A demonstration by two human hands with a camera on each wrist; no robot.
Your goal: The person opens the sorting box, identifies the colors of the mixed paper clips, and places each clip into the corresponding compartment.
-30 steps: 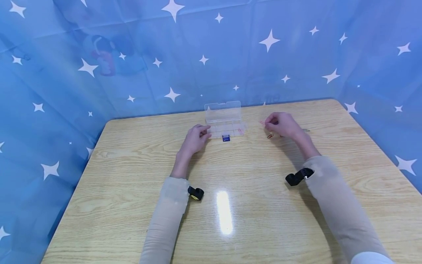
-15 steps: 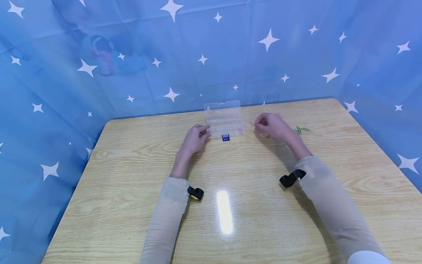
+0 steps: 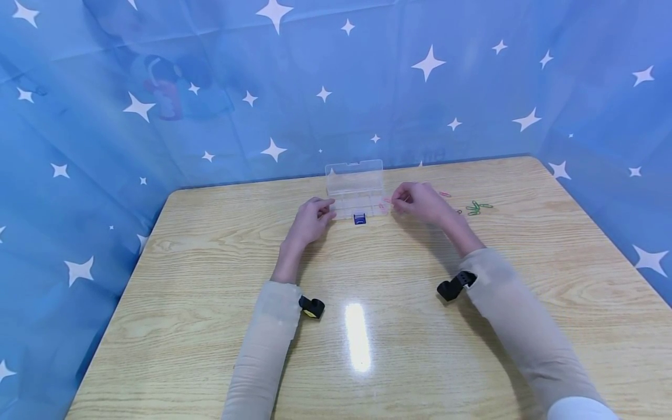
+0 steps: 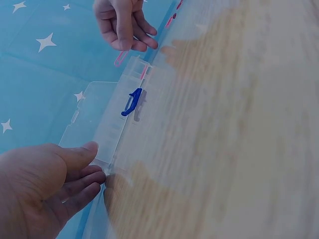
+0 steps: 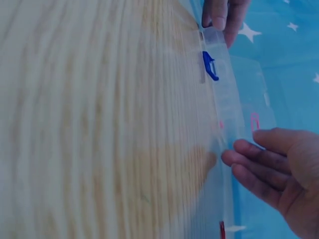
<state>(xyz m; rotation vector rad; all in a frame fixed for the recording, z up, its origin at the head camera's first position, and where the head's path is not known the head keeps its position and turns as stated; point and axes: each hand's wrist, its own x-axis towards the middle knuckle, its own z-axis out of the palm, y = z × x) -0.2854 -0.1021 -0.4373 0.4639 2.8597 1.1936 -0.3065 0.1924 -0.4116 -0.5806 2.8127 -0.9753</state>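
A clear plastic compartment box stands with its lid raised at the back of the table. My left hand holds its left end, thumb and fingers at the corner in the left wrist view. A blue clasp sits on the box's front side. My right hand pinches a pink paper clip between thumb and fingertip, at the box's right end. The clip sticks out past the thumb in the right wrist view. Something pink shows inside the end compartment.
Several green paper clips lie on the wooden table to the right of my right hand. Another pink paper clip lies behind that wrist. A red clip shows in the right wrist view. A blue star-patterned curtain hangs behind the table.
My right hand has moved left with the pink paper clip to the box's right end, uncovering the green clips and another pink one. My left hand has stayed at the box.
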